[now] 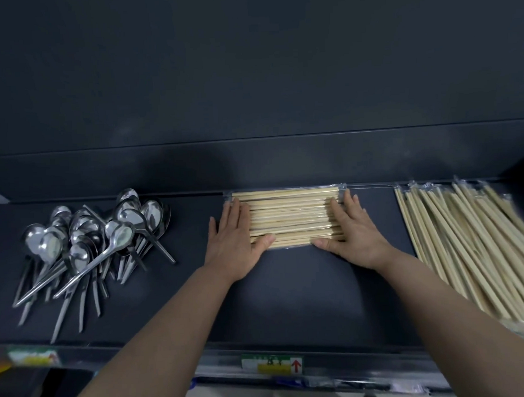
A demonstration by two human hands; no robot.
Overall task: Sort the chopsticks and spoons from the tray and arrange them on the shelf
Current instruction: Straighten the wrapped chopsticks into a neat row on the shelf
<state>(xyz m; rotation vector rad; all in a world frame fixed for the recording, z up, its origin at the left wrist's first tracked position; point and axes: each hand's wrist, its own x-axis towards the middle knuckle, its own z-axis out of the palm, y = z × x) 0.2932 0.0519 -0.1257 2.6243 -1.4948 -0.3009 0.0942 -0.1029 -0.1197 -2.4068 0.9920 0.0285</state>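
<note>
A flat stack of wrapped pale wooden chopsticks (288,215) lies crosswise at the back middle of the dark shelf (302,292). My left hand (235,238) lies on the stack's left end with straight fingers, thumb against the front edge. My right hand (351,231) rests the same way on the right end. A pile of metal spoons (90,243) lies at the shelf's left. A second heap of longer wrapped chopsticks (470,244) lies at the right, pointing front to back.
The shelf's front edge carries a price label with a red arrow (272,365) and another blurred label (33,356) at the left. A dark back wall (251,94) rises behind the shelf.
</note>
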